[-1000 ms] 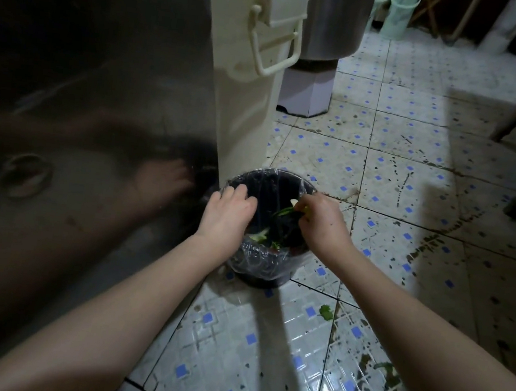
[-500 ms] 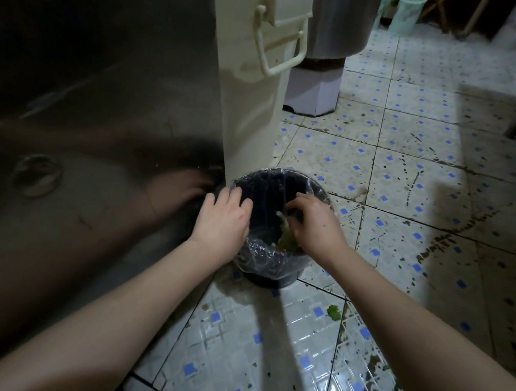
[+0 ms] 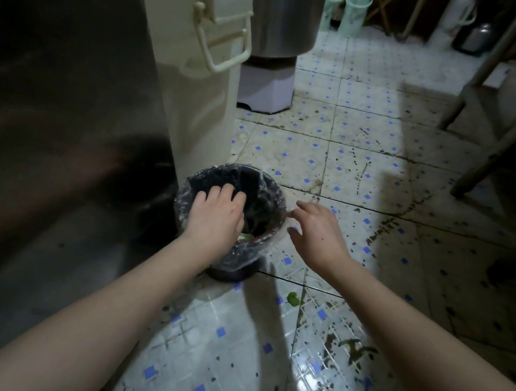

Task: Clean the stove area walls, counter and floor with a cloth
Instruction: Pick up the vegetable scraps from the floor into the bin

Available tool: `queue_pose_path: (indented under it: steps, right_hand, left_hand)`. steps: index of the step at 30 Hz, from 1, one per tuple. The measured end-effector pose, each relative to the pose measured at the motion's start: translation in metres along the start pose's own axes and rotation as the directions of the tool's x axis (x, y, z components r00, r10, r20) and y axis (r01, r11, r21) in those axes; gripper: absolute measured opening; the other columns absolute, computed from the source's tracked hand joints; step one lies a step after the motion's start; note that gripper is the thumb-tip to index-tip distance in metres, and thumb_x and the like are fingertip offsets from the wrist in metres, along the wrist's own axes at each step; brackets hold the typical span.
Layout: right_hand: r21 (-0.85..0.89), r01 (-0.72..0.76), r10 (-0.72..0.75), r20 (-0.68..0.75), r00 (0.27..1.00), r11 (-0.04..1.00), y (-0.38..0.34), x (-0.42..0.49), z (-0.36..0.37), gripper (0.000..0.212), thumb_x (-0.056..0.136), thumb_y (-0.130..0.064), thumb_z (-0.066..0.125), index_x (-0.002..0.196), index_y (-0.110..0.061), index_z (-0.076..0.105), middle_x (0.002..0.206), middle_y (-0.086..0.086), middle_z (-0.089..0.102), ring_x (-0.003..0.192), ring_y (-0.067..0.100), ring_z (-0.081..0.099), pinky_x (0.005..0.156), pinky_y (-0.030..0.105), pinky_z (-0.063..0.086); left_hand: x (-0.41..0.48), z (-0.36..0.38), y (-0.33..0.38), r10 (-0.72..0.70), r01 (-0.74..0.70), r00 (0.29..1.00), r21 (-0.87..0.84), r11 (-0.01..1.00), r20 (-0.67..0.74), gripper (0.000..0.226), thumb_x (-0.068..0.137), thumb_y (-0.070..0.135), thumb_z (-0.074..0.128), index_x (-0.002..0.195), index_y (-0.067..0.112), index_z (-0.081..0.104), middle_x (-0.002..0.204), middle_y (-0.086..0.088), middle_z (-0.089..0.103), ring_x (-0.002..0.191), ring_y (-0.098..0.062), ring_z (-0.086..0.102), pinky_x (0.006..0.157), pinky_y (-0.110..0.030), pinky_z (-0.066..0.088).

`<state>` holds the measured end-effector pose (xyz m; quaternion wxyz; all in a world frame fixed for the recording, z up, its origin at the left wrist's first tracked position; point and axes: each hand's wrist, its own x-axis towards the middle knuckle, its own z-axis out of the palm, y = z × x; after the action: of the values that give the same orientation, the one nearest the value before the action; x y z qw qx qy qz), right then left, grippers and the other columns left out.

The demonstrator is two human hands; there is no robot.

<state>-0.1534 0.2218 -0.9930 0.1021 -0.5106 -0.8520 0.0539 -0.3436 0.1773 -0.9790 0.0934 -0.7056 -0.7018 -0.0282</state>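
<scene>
- The step in hand looks like clearing loose scraps into the small round dark bin lined with clear plastic film [image 3: 274,197] before any wiping. No cloth shows in this view, so one has to be fetched before the floor can be cleaned.
- The white tiled floor with small blue squares [image 3: 368,163] lies all round the bin and is speckled with dark spots. A small green leaf scrap [image 3: 293,298] lies on it just in front of the bin, and a darker green scrap [image 3: 356,348] lies nearer the right forearm.
- To do this well, gather those scraps first and drop them well inside the liner. Steady the light bin by its rim so it does not tip, and leave the film folded over the rim.
- The left hand [image 3: 214,219] lies palm down over the near-left part of the bin's mouth, its fingers [image 3: 229,192] bent down into the opening. The inside is dark, so I cannot tell whether they grip the liner, press the contents or hold nothing.
- The right hand [image 3: 317,232] hovers just beside the bin's right rim, its fingers [image 3: 302,205] spread and loosely bent, with nothing in them.
- Both forearms reach forward and down from the lower corners of the view.
- A tall cream plastic tub with a hinged handle [image 3: 202,58] stands just behind the bin, with a stainless steel panel [image 3: 62,138] to its left.
</scene>
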Motion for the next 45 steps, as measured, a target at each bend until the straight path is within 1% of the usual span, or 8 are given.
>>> queue_pose_path:
  steps: [13,20,25,31,34,37,39,45]
  right_hand:
    - [-0.054,-0.230,0.234,0.110,0.966,0.972,0.092,-0.100,0.017,0.041,0.092,-0.022,0.055,0.132,-0.022,0.050,0.145,0.004,0.043,0.135,0.021,0.035,0.113,0.037,0.021]
    - [0.028,-0.346,0.336,0.183,0.924,0.938,0.106,-0.137,0.043,0.042,0.091,-0.017,0.056,0.132,-0.023,0.050,0.144,0.002,0.044,0.134,0.019,0.035,0.113,0.035,0.022]
    - [0.126,-0.435,0.397,0.246,0.884,0.891,0.109,-0.156,0.064,0.044,0.091,-0.003,0.050,0.131,-0.018,0.052,0.141,0.002,0.047,0.131,0.021,0.039,0.111,0.034,0.028]
    - [0.158,-0.457,0.400,0.296,0.868,0.875,0.117,-0.167,0.089,0.038,0.086,0.007,0.044,0.114,-0.013,0.060,0.121,0.003,0.058,0.113,0.020,0.052,0.098,0.033,0.042]
    - [0.187,-0.453,0.385,0.310,0.869,0.872,0.120,-0.174,0.102,0.046,0.086,0.010,0.046,0.124,-0.014,0.057,0.129,0.003,0.055,0.118,0.019,0.049,0.102,0.029,0.040]
    - [0.228,-0.459,0.367,0.351,0.861,0.858,0.124,-0.182,0.110,0.045,0.084,0.008,0.050,0.120,-0.018,0.059,0.122,0.000,0.057,0.111,0.016,0.052,0.097,0.027,0.042]
    - [0.252,-0.453,0.353,0.356,0.865,0.855,0.126,-0.187,0.114,0.043,0.085,0.005,0.049,0.116,-0.021,0.060,0.118,-0.002,0.059,0.108,0.015,0.052,0.096,0.030,0.045]
    - [0.238,-0.421,0.331,0.340,0.880,0.875,0.127,-0.190,0.124,0.044,0.083,0.004,0.053,0.119,-0.021,0.060,0.117,-0.004,0.057,0.107,0.014,0.051,0.096,0.028,0.044]
  left_hand:
    - [0.018,0.010,0.111,0.292,-0.291,0.956,-0.116,0.950,-0.013,0.033,0.096,0.028,0.040,0.126,0.015,0.046,0.127,-0.007,0.049,0.112,-0.027,0.048,0.089,-0.038,0.037]
    - [-0.008,0.051,0.145,0.417,-0.393,0.899,-0.174,0.903,0.133,0.030,0.096,0.027,0.040,0.123,0.015,0.044,0.124,-0.007,0.050,0.111,-0.026,0.048,0.092,-0.040,0.038]
    - [-0.020,0.085,0.143,0.405,-0.376,0.886,-0.162,0.912,0.227,0.031,0.095,0.027,0.042,0.125,0.016,0.043,0.121,-0.006,0.050,0.109,-0.027,0.050,0.090,-0.039,0.038]
    - [-0.031,0.114,0.138,0.399,-0.380,0.860,-0.121,0.917,0.319,0.034,0.090,0.013,0.051,0.123,0.017,0.042,0.120,-0.006,0.051,0.108,-0.026,0.051,0.088,-0.037,0.040]
    - [-0.036,0.127,0.137,0.408,-0.390,0.825,-0.127,0.912,0.392,0.050,0.084,0.004,0.057,0.129,0.016,0.038,0.129,-0.008,0.047,0.117,-0.027,0.048,0.094,-0.038,0.039]
    - [-0.036,0.138,0.135,0.418,-0.414,0.779,-0.117,0.903,0.467,0.076,0.078,0.001,0.066,0.142,0.014,0.026,0.148,-0.010,0.033,0.130,-0.027,0.041,0.103,-0.041,0.036]
    - [-0.034,0.144,0.135,0.421,-0.439,0.752,-0.091,0.894,0.507,0.083,0.075,0.001,0.070,0.144,0.012,0.024,0.153,-0.011,0.026,0.132,-0.027,0.039,0.103,-0.040,0.036]
    - [-0.037,0.159,0.139,0.441,-0.436,0.738,-0.137,0.889,0.511,0.055,0.077,-0.008,0.061,0.126,0.011,0.044,0.129,-0.008,0.048,0.112,-0.027,0.053,0.091,-0.034,0.042]
